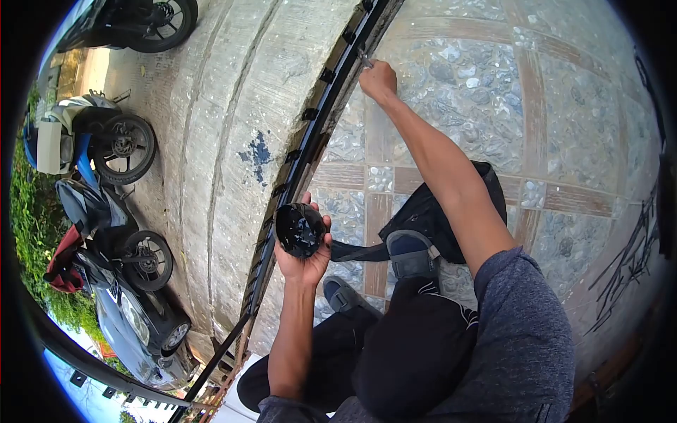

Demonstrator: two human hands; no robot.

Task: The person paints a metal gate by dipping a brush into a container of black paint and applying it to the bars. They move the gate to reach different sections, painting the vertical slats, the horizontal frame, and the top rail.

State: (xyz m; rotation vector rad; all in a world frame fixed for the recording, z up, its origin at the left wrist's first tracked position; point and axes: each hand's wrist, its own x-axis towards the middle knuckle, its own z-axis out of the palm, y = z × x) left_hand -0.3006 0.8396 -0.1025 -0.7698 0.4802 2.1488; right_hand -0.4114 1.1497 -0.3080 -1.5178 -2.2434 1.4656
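My left hand (303, 269) cups a black bowl (281, 229) from below, tilted toward me, with glossy black paint (303, 233) inside. Dark smudges mark its fingertips. Stretched far forward, my right hand (379, 80) is closed round a paintbrush (366, 62), of which only a small part shows. The brush's tip reaches the long black metal rail (305, 151), which has short black tabs along it. The bowl is beside this rail, on my side of it.
Stone-patterned tiles (451, 77) lie to the right, and a concrete strip (240, 92) with a dark paint splash (259, 153) to the left. Parked motorcycles (127, 148) and a silver car (127, 324) stand beyond. Black cloth (423, 211) lies near my sandals (412, 255).
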